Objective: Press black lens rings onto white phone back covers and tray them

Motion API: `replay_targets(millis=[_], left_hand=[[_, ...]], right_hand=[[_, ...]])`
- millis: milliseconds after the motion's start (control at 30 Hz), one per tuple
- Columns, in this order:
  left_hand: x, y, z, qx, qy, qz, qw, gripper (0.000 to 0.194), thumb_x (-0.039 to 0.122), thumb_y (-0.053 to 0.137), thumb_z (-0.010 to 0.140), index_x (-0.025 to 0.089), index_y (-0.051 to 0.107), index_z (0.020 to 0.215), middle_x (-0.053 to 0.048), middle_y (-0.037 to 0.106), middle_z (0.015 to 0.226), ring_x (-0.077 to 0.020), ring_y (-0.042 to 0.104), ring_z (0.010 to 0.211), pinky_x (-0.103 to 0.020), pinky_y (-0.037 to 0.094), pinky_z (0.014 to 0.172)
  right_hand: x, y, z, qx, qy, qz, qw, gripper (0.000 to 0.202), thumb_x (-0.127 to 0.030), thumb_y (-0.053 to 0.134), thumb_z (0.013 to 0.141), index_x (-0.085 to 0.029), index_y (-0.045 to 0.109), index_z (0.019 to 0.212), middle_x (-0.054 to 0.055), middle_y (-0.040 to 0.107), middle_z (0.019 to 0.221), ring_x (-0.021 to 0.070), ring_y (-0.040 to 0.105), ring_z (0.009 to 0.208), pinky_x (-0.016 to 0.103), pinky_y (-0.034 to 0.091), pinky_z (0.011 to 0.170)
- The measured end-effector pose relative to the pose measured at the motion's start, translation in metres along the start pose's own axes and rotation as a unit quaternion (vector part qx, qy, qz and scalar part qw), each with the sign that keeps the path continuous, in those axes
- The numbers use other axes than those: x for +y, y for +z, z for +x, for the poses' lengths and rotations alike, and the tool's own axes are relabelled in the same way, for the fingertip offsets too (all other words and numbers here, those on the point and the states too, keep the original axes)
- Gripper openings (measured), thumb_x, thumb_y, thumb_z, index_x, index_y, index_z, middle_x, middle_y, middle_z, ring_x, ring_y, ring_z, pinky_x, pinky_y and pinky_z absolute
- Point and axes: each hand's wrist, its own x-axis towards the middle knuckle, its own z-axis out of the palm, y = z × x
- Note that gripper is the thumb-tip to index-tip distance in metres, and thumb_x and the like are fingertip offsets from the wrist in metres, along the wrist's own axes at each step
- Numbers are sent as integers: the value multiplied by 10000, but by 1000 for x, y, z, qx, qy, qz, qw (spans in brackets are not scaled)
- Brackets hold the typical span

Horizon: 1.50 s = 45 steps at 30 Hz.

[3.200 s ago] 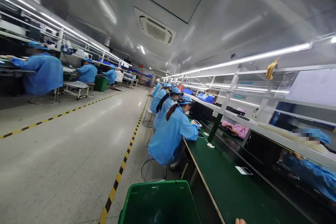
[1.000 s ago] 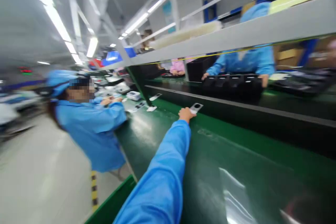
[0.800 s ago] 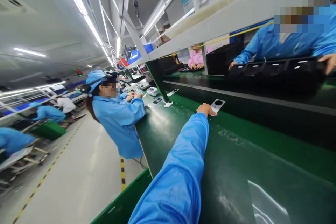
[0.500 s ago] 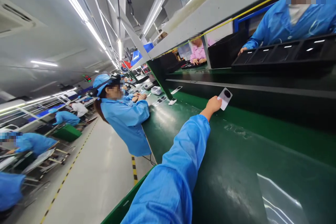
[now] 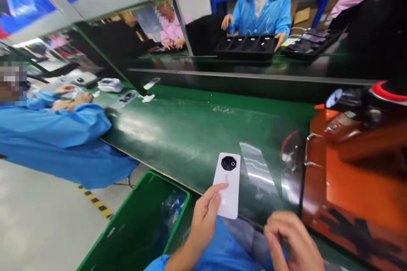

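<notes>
My left hand point(image 5: 206, 214) grips a white phone point(image 5: 229, 190) by its lower left edge, with the index finger lying across its back. The phone has a dark round camera block near its top, and it is held above the front edge of the green bench point(image 5: 178, 135). At the lower right, apart from the phone, is my right hand point(image 5: 294, 239). Its thumb and fingers are curled together, and anything between them is hidden. A clear plastic sheet point(image 5: 259, 167) lies on the bench just right of the phone.
An orange machine point(image 5: 359, 165) stands on the right. A green bin point(image 5: 133, 220) sits below the bench at left. A co-worker in blue point(image 5: 54, 123) works at far left. Across the bench, another person point(image 5: 260, 8) handles a black tray point(image 5: 246, 46). Clear film point(image 5: 127, 98) lies farther along.
My left hand has drawn the phone back from the far side of the bench to near my body. My right hand has come into view. The view has swung to the right.
</notes>
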Motion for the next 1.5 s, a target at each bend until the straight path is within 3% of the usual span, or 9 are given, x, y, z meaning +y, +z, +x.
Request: replay_targets(millis=[100, 167, 333, 400, 500, 600, 700, 1000, 1500], left_hand=[[-15, 20, -25, -60, 25, 26, 998, 438, 465, 472, 1037, 234, 640, 1369, -91, 677, 1387, -261, 661, 1195, -379, 515, 1020], [-20, 27, -29, -94, 69, 83, 990, 489, 430, 501, 1024, 236, 533, 1472, -110, 630, 1446, -256, 658, 1203, -383, 525, 1010], [-33, 17, -31, -127, 177, 246, 945, 811, 428, 595, 971, 206, 191, 1639, -16, 710, 901, -187, 656, 703, -307, 520, 665], [-40, 10, -30, -54, 251, 288, 922, 749, 445, 611, 960, 185, 307, 1592, -8, 652, 825, -191, 629, 697, -313, 501, 663], [-52, 6, -23, 54, 370, 337, 864, 626, 554, 633, 921, 188, 550, 1423, -131, 682, 1081, -296, 653, 1013, -451, 497, 902], [-65, 12, -13, 41, 416, 362, 833, 713, 725, 580, 887, 216, 612, 1384, -175, 630, 1377, -390, 520, 1348, -601, 267, 1170], [-77, 21, -6, 28, 419, 361, 833, 754, 768, 538, 888, 229, 607, 1411, -154, 626, 1432, -367, 481, 1415, -594, 100, 1247], [-98, 24, 1, 20, 399, 335, 853, 795, 794, 580, 831, 276, 609, 1434, -120, 638, 1431, -344, 492, 1410, -508, -3, 1266], [-102, 23, 1, 19, 400, 330, 855, 800, 797, 567, 832, 305, 583, 1462, -108, 634, 1441, -345, 499, 1401, -498, -1, 1260]], right_hand=[[-1, 3, 40, -43, 116, 17, 992, 159, -278, 580, 968, -241, 612, 816, 27, 631, 812, 174, 600, 708, 285, 483, 608], [13, 12, 68, -77, 213, 52, 973, 218, -372, 595, 928, -229, 623, 766, 19, 619, 772, 183, 579, 719, 296, 452, 626], [52, 27, 98, -61, 329, 84, 939, 334, -535, 659, 762, -202, 674, 775, 13, 629, 758, 163, 494, 657, 311, 384, 632], [56, 27, 100, -60, 329, 69, 940, 362, -560, 663, 740, -200, 680, 769, 9, 618, 738, 165, 488, 658, 320, 380, 650], [53, 30, 102, -74, 324, 67, 941, 356, -560, 650, 751, -205, 678, 769, 7, 614, 731, 175, 506, 673, 334, 388, 678], [49, 38, 104, -91, 291, 50, 951, 315, -522, 628, 780, -213, 676, 742, 26, 638, 791, 200, 559, 747, 357, 416, 740], [44, 49, 106, -107, 241, 11, 965, 290, -482, 605, 801, -220, 668, 692, 55, 659, 865, 230, 595, 844, 373, 440, 793], [40, 66, 99, -171, 217, -41, 960, 261, -400, 578, 857, -228, 636, 670, 66, 670, 910, 239, 612, 893, 394, 445, 824], [50, 70, 97, -164, 182, -150, 958, 159, -288, 586, 873, -224, 689, 770, 77, 655, 984, 273, 606, 1010, 449, 462, 942]])
